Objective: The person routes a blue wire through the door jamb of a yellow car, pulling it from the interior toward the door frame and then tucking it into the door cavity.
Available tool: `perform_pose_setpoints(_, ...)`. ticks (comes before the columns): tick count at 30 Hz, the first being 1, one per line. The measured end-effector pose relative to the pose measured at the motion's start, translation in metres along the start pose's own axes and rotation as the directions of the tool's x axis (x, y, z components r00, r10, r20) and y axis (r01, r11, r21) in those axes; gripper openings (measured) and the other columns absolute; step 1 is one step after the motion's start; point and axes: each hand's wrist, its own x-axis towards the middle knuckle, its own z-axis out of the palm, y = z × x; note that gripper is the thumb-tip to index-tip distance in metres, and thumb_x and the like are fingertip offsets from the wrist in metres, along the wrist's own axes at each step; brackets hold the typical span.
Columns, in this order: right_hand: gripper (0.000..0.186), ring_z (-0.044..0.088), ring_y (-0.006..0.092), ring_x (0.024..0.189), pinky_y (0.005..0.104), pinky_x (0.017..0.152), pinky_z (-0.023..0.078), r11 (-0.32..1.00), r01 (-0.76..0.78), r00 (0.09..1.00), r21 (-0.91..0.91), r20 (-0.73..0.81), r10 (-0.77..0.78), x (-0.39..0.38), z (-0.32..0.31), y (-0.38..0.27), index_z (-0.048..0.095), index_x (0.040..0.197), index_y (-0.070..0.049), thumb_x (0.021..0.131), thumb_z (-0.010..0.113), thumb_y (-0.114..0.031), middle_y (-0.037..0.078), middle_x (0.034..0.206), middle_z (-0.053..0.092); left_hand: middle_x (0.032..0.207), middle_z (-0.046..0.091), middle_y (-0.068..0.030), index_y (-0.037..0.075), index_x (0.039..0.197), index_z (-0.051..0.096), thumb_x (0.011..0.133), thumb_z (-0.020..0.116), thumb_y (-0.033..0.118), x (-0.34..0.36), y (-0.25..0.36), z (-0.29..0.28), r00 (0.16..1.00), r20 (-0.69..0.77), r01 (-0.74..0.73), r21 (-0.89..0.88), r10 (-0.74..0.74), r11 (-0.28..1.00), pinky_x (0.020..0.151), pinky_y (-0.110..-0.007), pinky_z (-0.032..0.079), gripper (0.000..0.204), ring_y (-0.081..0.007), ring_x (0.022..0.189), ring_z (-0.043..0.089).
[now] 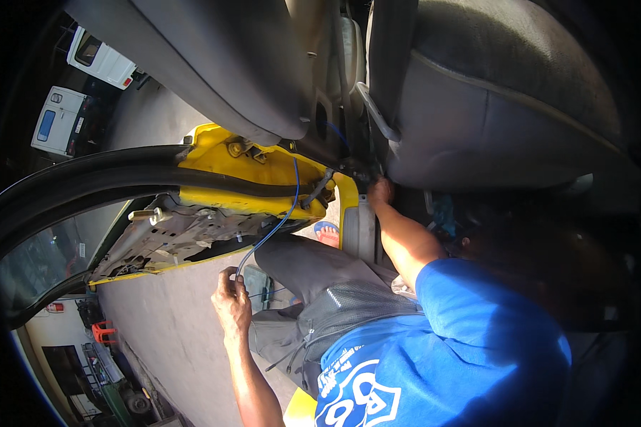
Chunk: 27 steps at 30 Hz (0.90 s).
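Note:
A thin blue wire [276, 226] is pinched between the fingers of my left hand [232, 302], out beside the open car door. From there it rises in a curve to the yellow door pillar [217, 158], and a further blue stretch shows higher up, beside the dark trim. My right hand [381, 191] reaches inside the car, low by the side of the grey seat [491, 128]. Its fingers lie in shadow against the dark parts there, so what they touch is hidden. Stripped of its panel, the door's inner metal [185, 235] is exposed.
The black door window frame [85, 171] arcs out to the left. A grey lever-like handle [376, 112] stands by the seat. Below the door, a greenish case [262, 285] lies near my legs. Two white vehicles and an orange chair [103, 332] are farther off.

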Motion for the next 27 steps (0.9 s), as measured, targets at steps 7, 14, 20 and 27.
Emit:
perform_pose_setpoints(7,0.044,0.068,0.0401,0.112,0.0455,0.099,0.054,0.984,-0.010,0.985,-0.176,0.169,0.040,0.006,-0.017,0.000,0.074,0.127,-0.011,0.084,0.070,-0.013,0.019,0.123,0.072,0.063,0.061,-0.0099,0.006,0.115,0.069,0.100,0.065,0.012,-0.008,0.007,0.008,0.998,-0.015,-0.054,-0.086,0.053,0.995,0.058,-0.036,0.047,0.016,-0.0174,0.056,0.057)
perform_pose_setpoints(14,0.024,0.073,0.0362,0.101,0.0403,0.092,0.057,0.876,-0.192,0.981,0.443,0.089,0.170,-0.005,-0.010,0.009,0.081,0.101,-0.010,0.080,0.071,-0.015,0.019,0.105,0.077,0.066,0.062,-0.0100,0.005,0.112,0.070,0.100,0.066,0.013,-0.015,-0.001,0.002,0.996,-0.077,-0.059,-0.076,0.053,0.995,0.059,-0.036,0.049,0.015,-0.0181,0.057,0.058)
perform_pose_setpoints(20,0.011,0.073,0.0260,0.086,0.0346,0.086,0.056,0.956,-0.135,0.983,0.261,0.156,0.096,-0.004,-0.011,0.005,0.080,0.082,-0.006,0.077,0.074,-0.013,0.017,0.088,0.077,0.071,0.067,-0.0114,0.002,0.111,0.070,0.100,0.067,0.013,-0.017,-0.006,0.006,0.999,-0.001,-0.039,-0.096,0.039,0.995,0.063,-0.035,0.052,0.016,-0.0191,0.062,0.065)
perform_pose_setpoints(27,0.018,0.071,0.0260,0.088,0.0390,0.083,0.056,0.921,-0.368,0.916,-0.127,0.119,0.383,0.001,-0.028,-0.042,0.078,0.095,-0.003,0.080,0.075,-0.013,0.013,0.096,0.077,0.076,0.071,-0.0126,0.002,0.111,0.071,0.100,0.068,0.014,-0.011,-0.003,-0.003,0.999,0.049,0.004,-0.037,-0.002,0.999,0.065,-0.035,0.054,0.017,-0.0188,0.066,0.069)
